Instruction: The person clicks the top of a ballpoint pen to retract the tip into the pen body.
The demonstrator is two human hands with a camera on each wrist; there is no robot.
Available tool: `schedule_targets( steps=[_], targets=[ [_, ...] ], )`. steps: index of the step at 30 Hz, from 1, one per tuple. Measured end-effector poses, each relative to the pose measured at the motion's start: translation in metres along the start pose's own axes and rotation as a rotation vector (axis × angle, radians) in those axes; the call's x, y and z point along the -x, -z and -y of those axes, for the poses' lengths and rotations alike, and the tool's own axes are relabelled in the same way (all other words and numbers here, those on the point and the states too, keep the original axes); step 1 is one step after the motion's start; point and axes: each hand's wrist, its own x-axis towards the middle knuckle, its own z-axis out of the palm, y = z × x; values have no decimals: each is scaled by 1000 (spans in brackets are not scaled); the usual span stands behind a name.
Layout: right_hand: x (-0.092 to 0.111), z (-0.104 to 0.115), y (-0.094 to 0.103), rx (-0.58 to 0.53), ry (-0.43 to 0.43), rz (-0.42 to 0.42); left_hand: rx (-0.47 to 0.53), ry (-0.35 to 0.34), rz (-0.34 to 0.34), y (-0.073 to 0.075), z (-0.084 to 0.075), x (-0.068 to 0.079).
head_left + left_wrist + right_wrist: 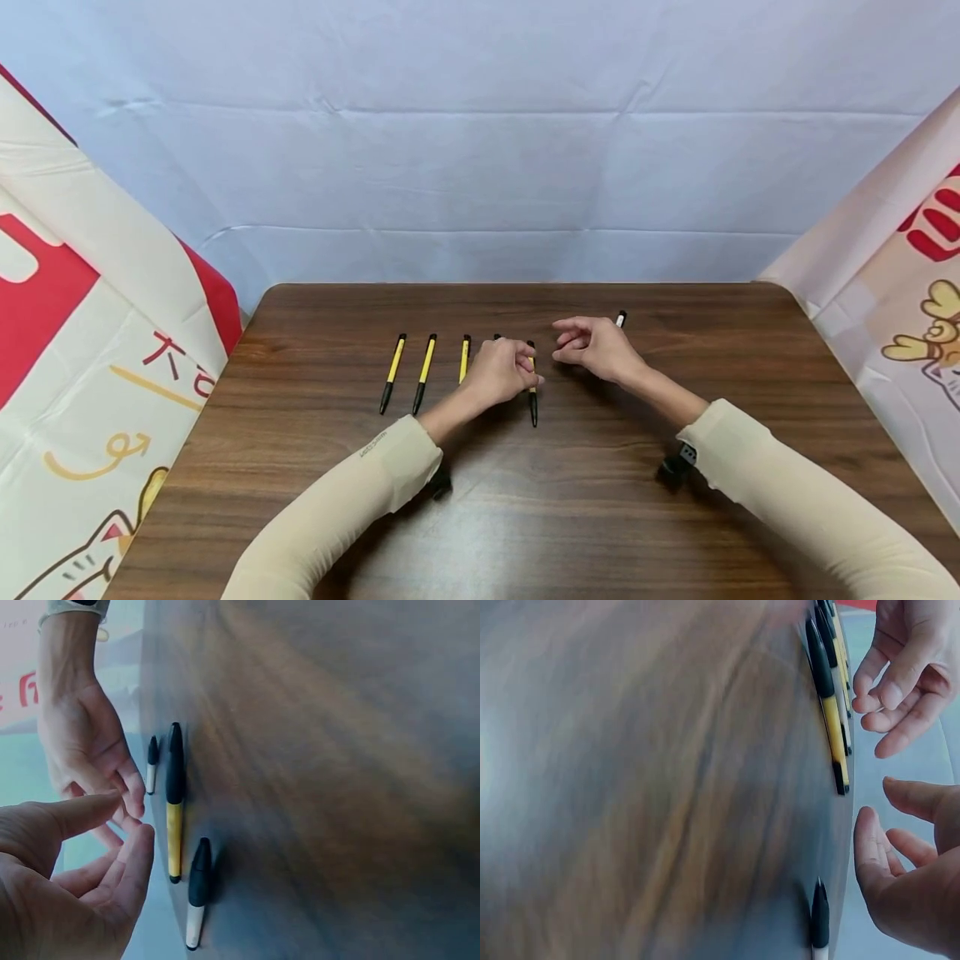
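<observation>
My left hand (498,371) hovers over the row of pens, just beside a yellow-and-black pen (533,407). Nothing is between its thumb and fingers in the left wrist view. A white-and-black pen (195,922) lies near it there, mostly covered by that hand in the head view. To the right, my right hand (596,346) is held above the table, its fingers slightly bent and its thumb apart from them, gripping nothing. Another white-and-black pen (621,318) lies behind it, partly hidden; its dark tip end (820,915) shows in the right wrist view.
Two yellow-and-black pens (393,373) (425,373) lie side by side at the left of the row. Another yellow pen (464,358) is partly covered by the left hand. A brown wooden table (562,517) carries everything, with a pale cloth (480,167) behind and printed cloths at both sides.
</observation>
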Motion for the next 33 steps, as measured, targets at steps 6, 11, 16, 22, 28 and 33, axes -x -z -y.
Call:
schedule_targets(
  steps=[6,11,16,22,28,33],
  targets=[
    [0,-4,17,49,-9,-25,49,30,20,1,-6,-11],
    [0,-8,27,70,-17,-42,79,55,39,-1,-14,-20],
    [1,-14,35,68,-15,-58,108,63,49,-6,-18,-27],
    [3,-22,44,57,-10,-64,122,78,55,-12,-18,-31],
    [4,-33,54,70,-29,-85,127,96,73,-18,-20,-37],
    [4,-42,65,102,-49,-122,135,97,93,-23,-26,-41]
  ],
)
